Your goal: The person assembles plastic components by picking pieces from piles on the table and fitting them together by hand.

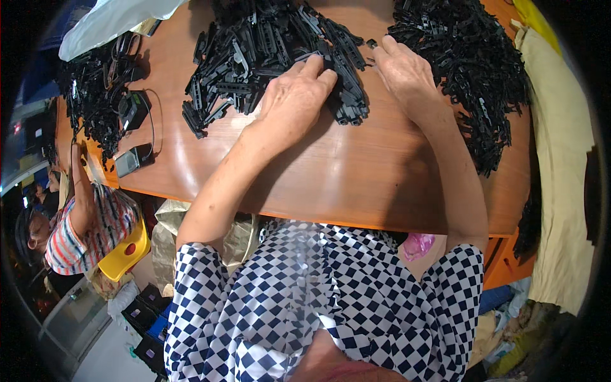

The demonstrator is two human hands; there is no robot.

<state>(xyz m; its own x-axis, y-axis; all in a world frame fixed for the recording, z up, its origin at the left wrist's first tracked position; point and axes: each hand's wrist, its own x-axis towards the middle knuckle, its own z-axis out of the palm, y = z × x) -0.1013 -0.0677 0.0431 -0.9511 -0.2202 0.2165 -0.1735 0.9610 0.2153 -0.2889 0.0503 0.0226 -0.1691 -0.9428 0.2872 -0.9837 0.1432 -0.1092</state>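
Note:
A large heap of narrow black plastic strips lies on the brown table in front of me. My left hand rests on the heap's near right part, its fingers bent down and closed against a black strip there; the fingertips are partly hidden. To its right, my right hand hovers low over the table between two heaps. Its fingers are half bent and slightly apart, and a small black piece shows just beside the fingertips. The second heap of smaller black parts spreads along the right side.
At left, a small black box and a grey device are joined by a cable, near another dark heap. A white plastic bag covers the far left corner. Another person in a striped shirt sits beside a yellow stool.

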